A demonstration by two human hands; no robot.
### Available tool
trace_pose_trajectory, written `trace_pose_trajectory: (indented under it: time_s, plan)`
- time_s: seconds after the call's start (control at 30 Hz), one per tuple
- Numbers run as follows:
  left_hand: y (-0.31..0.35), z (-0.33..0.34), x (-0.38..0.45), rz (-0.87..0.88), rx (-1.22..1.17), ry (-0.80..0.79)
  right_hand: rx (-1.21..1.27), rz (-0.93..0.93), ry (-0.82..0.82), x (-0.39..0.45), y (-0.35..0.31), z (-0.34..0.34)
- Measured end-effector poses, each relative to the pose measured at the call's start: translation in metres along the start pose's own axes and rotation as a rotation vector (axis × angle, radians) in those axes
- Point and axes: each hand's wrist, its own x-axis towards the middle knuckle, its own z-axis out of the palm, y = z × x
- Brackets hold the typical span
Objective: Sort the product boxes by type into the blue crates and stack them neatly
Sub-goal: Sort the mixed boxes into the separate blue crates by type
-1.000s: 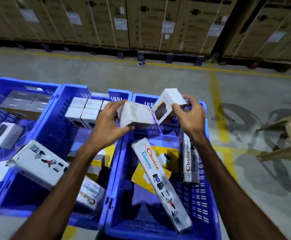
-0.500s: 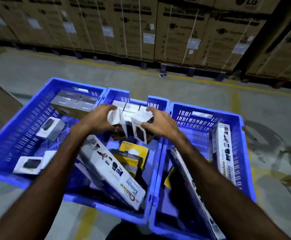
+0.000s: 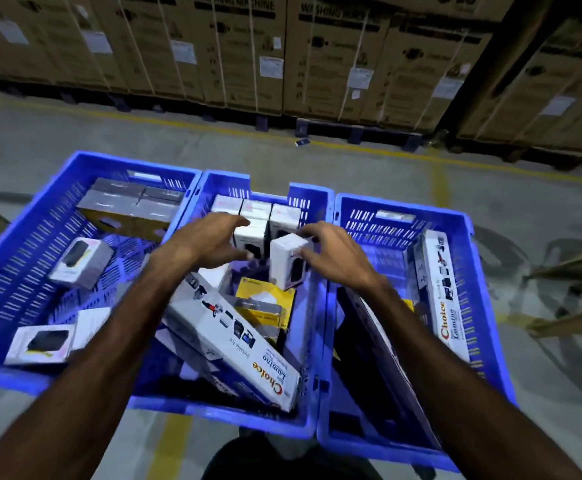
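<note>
We see a small white box (image 3: 288, 261), upright, with a dark product picture on its side face, held over the middle blue crate (image 3: 312, 341) just in front of a tidy row of matching white boxes (image 3: 256, 211) at the far wall. Our right hand (image 3: 338, 258) pinches its top corner; our left hand (image 3: 206, 245) hovers beside it, fingers spread and holding nothing.

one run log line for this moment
step: stacking | right hand: holds small white box | left hand: open by stack | crate: middle crate
</note>
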Motion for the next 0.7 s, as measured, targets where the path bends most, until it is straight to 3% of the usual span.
trace_pose_trajectory:
  time_s: [0.23,0.37,0.57,0.7]
  plan:
    - [0.086,0.04,-0.016,0.322,-0.112,0.081,0.272,0.05,0.254,-0.069,0.056,-0.046]
    - [0.133,0.074,-0.008,0.457,-0.229,0.114,0.262,0.173,0.3,-0.109,0.108,-0.058]
    - [0.182,0.097,0.008,0.419,-0.331,0.278,0.123,0.233,0.138,-0.144,0.171,-0.064]
    - [0.197,0.113,0.01,0.238,-0.357,0.369,0.056,0.239,-0.066,-0.134,0.199,-0.059]
